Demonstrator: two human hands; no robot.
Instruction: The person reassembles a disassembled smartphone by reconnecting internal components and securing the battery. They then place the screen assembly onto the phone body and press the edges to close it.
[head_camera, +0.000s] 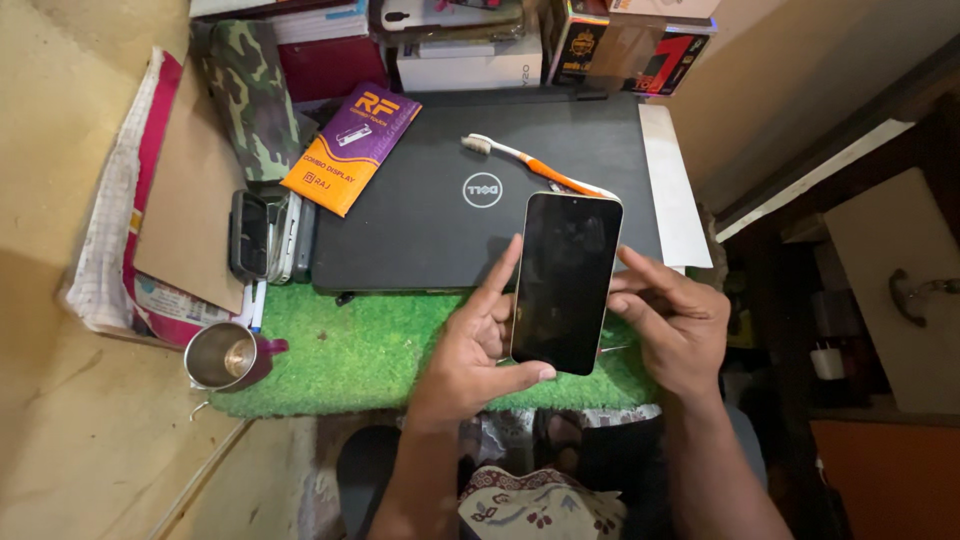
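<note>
Both hands hold a dark smartphone (566, 282) at frame centre: left hand (478, 345) grips its lower edge w/ thumb, right hand (672, 320) pinches its side. Behind it, closed black laptop (440, 200) w/ orange toothbrush (535, 167) on top; steel mug (228, 356) lower left.

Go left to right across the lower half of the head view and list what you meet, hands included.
Steel mug → green turf mat → left hand → dark-screened phone → right hand.
</note>
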